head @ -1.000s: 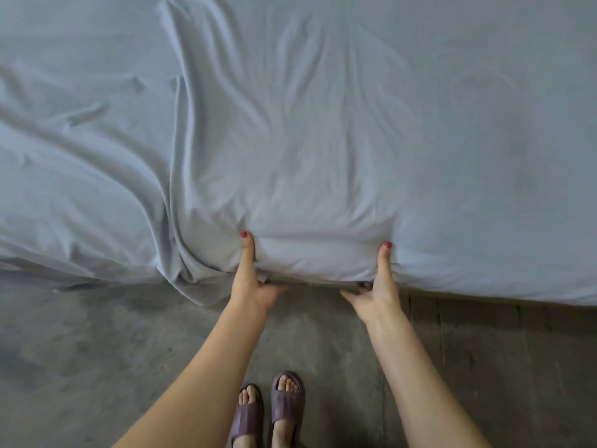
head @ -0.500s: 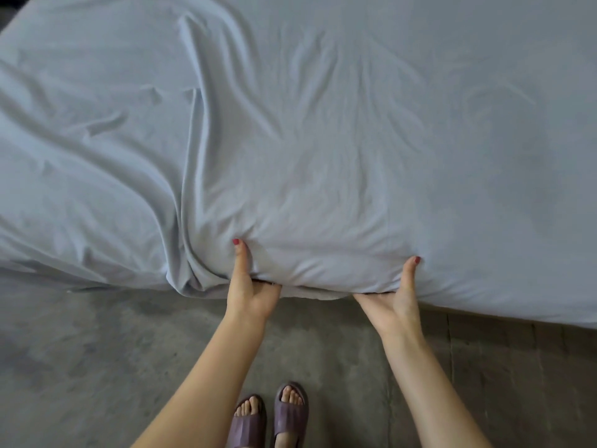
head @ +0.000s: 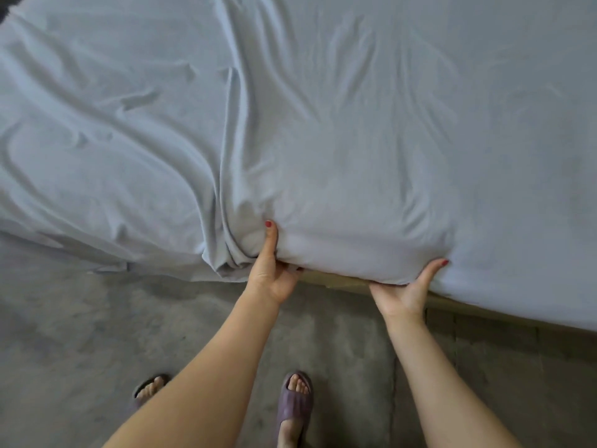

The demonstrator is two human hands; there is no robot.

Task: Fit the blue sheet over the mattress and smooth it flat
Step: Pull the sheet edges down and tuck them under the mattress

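The pale blue sheet (head: 339, 130) covers the mattress and fills the upper part of the view. It is wrinkled, with deep folds running down its left half to a bunched gather at the near edge. My left hand (head: 271, 273) grips that near edge beside the gather, thumb on top and fingers hidden underneath. My right hand (head: 405, 291) holds the same edge further right, palm up, thumb pressed against the side. Between my hands the edge is lifted, and a strip of tan bed base (head: 342, 281) shows below it.
Bare grey concrete floor (head: 97, 334) lies in front of the bed. My feet in purple slippers (head: 295, 402) stand on it, set apart. At the left the sheet's edge hangs down onto the floor. A dark gap shows at the far left corner.
Both hands have raised the sheet's near edge, exposing the tan base beneath. My right hand has slid further right along the edge. My left foot has stepped out to the left.
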